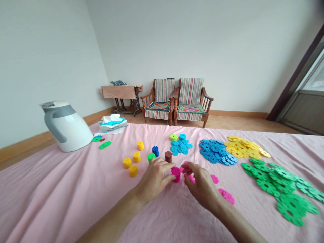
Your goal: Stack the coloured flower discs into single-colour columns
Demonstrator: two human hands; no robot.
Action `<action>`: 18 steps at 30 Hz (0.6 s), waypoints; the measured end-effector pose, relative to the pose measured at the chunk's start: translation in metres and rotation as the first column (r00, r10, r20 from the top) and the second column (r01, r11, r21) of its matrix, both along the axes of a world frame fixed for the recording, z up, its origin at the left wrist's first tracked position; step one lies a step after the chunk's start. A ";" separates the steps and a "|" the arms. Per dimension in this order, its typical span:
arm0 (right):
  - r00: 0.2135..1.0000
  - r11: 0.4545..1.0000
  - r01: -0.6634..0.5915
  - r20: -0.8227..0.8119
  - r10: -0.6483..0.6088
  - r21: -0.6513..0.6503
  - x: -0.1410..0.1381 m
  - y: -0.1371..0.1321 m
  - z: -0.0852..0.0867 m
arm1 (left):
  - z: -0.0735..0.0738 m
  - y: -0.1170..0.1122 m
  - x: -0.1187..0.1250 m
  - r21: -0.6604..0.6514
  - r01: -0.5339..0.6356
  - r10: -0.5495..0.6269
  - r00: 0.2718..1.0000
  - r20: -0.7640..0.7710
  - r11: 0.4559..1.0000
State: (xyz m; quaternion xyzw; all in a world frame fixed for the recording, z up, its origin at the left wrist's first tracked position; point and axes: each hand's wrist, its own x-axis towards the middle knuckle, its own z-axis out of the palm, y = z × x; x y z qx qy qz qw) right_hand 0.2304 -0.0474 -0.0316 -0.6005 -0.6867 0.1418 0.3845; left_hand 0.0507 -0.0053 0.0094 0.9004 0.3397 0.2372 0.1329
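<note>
A short stack of magenta snowflake discs [176,174] stands upright on the pink cloth. My left hand [156,173] has its thumb and index finger around the stack's left side. Just right of it, my right hand [201,182] is curled over loose pink discs [191,178], with its fingertips apart; those discs are partly hidden by the fingers. Two more pink discs, one of them at the near right [226,196], lie flat beyond my right wrist. A brown stack [168,156] rises right behind my left fingers, and a green stack [151,157] is partly covered by my left hand.
Several yellow stacks [136,157] and a dark blue stack [155,151] stand to the left. Light blue discs [181,146], blue discs [216,152], yellow discs [244,147] and green discs [278,182] lie in piles. A white kettle [73,130] and tissue box [113,125] stand at far left.
</note>
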 end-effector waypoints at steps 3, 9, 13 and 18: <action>1.000 1.000 -0.003 0.010 0.003 0.003 0.001 0.000 -0.001 | -0.002 0.001 0.001 0.013 0.006 -0.007 1.000 0.007 1.000; 0.999 0.999 -0.016 0.041 0.018 -0.045 0.000 -0.004 -0.002 | -0.002 -0.008 -0.001 0.051 -0.098 0.083 0.967 0.239 0.994; 0.999 0.995 -0.041 0.031 0.044 -0.092 -0.001 -0.006 0.001 | -0.001 -0.024 -0.007 -0.034 -0.120 0.124 0.985 0.119 0.992; 0.996 0.992 -0.038 0.075 0.047 -0.121 -0.001 -0.007 0.001 | -0.018 -0.043 -0.016 -0.081 -0.053 0.049 0.998 -0.049 0.995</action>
